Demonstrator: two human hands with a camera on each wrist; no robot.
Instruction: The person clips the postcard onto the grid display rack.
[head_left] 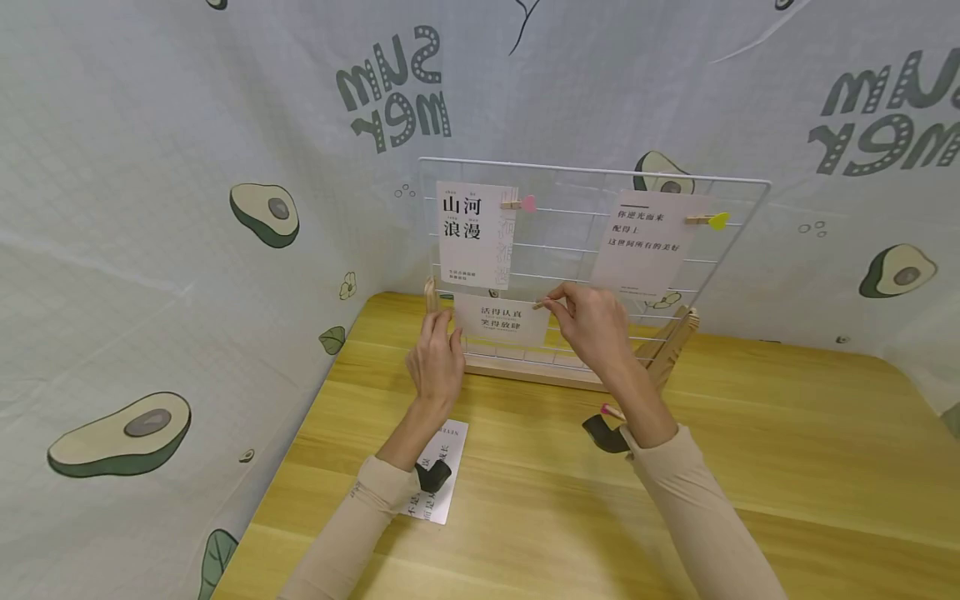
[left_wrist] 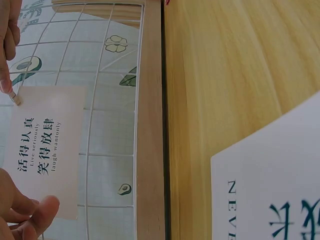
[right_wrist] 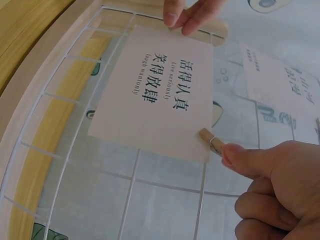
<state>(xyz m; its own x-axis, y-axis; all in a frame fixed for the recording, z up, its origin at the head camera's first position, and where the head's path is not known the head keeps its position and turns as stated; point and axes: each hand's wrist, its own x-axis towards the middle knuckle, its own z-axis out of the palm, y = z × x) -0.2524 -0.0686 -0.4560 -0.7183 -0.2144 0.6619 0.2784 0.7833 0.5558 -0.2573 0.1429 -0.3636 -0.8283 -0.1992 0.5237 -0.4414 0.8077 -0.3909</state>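
A small pale card (head_left: 501,323) with printed Chinese characters lies against the lower left of a white wire grid (head_left: 592,170). My left hand (head_left: 437,360) pinches the card's left edge between thumb and fingers. At its upper right corner, my right hand (head_left: 596,329) pinches a small wooden clothespin (right_wrist: 212,142), whose tip overlaps the card and the top edge there. Above hang two larger cards: a white one (head_left: 472,250) beside a pink heart clothespin (head_left: 528,203), and a pinkish one (head_left: 637,258) beside a yellow heart clothespin (head_left: 717,221).
The grid stands in a wooden base (head_left: 536,372) on a wood-grain table (head_left: 540,517). Another printed card (head_left: 450,450) lies under my left forearm. A pink-tipped clothespin (head_left: 609,410) is on the table by my right wrist. A patterned curtain (head_left: 187,275) hangs behind.
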